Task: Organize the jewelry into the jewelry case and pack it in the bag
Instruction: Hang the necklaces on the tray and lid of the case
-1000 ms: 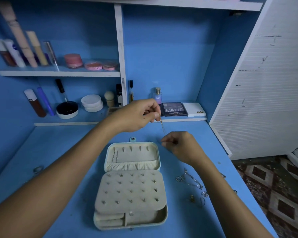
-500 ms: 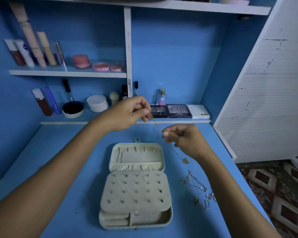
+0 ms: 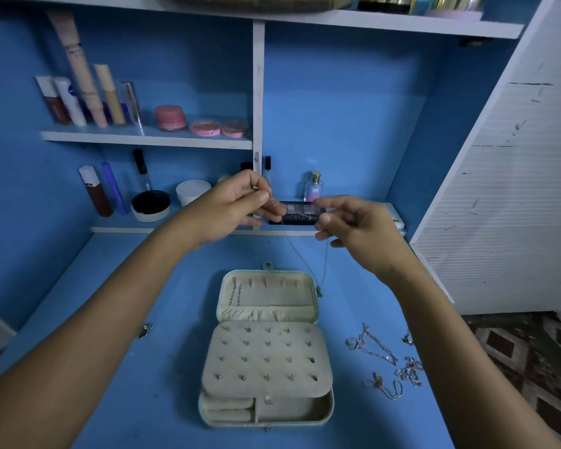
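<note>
Beige velvet lines the open jewelry case (image 3: 266,351) lying nearest you on the blue tabletop (image 3: 143,400); take it as your landmark. Right of it, loose silver chains (image 3: 382,354) still wait. In its lid, one chain already hangs on the leftmost hook. Above the lid, you have raised and spread your hands since a moment ago, so the thin necklace (image 3: 308,267) now droops in a loop between them, its pendant just off the lid's right edge. Your left hand (image 3: 237,205) and right hand (image 3: 353,225) each pinch one end, grip closed. It looks ready for a free hook. Beyond the case stand cosmetics on the shelf (image 3: 146,139).
</note>
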### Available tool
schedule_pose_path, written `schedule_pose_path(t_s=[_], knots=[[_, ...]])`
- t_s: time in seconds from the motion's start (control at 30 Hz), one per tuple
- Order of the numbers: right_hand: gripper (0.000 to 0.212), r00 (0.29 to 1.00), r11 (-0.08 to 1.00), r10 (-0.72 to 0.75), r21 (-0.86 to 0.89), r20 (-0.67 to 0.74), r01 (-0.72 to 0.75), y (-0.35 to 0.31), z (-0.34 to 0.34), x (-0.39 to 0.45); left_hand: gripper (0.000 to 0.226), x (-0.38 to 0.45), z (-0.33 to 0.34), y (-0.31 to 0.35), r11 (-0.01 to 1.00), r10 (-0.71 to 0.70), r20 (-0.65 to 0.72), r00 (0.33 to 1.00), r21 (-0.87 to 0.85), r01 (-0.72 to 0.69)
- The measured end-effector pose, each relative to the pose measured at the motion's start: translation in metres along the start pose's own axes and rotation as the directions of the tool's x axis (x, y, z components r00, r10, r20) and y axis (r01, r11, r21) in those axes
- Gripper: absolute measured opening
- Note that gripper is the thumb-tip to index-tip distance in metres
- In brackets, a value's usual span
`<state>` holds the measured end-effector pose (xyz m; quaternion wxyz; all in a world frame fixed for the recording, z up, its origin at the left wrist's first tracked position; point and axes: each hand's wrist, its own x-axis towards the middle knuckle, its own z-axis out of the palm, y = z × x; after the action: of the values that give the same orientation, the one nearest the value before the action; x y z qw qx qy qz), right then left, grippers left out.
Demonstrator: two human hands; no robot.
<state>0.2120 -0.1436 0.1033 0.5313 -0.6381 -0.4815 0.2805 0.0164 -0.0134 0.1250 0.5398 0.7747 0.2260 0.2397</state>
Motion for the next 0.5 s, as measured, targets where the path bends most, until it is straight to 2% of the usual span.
schedule_pose_path(t_s=[0.2, 0.33, 0.4, 0.5], knots=[[0.023, 0.994, 0.965, 0.004, 0.262, 0.107, -0.032, -0.022, -0.001, 0.001, 0.013, -0.009, -0.006, 0.007, 0.963, 0.008, -0.006, 1.0, -0.268, -0.009], [0.027, 0.97, 0.933, 0.048, 0.336, 0.237, -0.128, -0.031, 0.004, 0.002, 0.011, -0.015, -0.01, 0.012, 0.952, 0.02, 0.018, 1.0, -0.304, -0.014], [0.024, 0.959, 0.951, 0.061, 0.275, 0.278, -0.141, -0.033, 0.008, 0.001, 0.01, -0.018, -0.011, 0.014, 0.964, 0.019, 0.034, 0.999, -0.267, -0.009], [0.025, 0.946, 0.996, 0.06, 0.039, 0.32, -0.077, -0.034, 0.015, -0.002, 0.009, -0.02, -0.01, 0.015, 0.978, 0.01, 0.036, 0.999, -0.208, -0.002]])
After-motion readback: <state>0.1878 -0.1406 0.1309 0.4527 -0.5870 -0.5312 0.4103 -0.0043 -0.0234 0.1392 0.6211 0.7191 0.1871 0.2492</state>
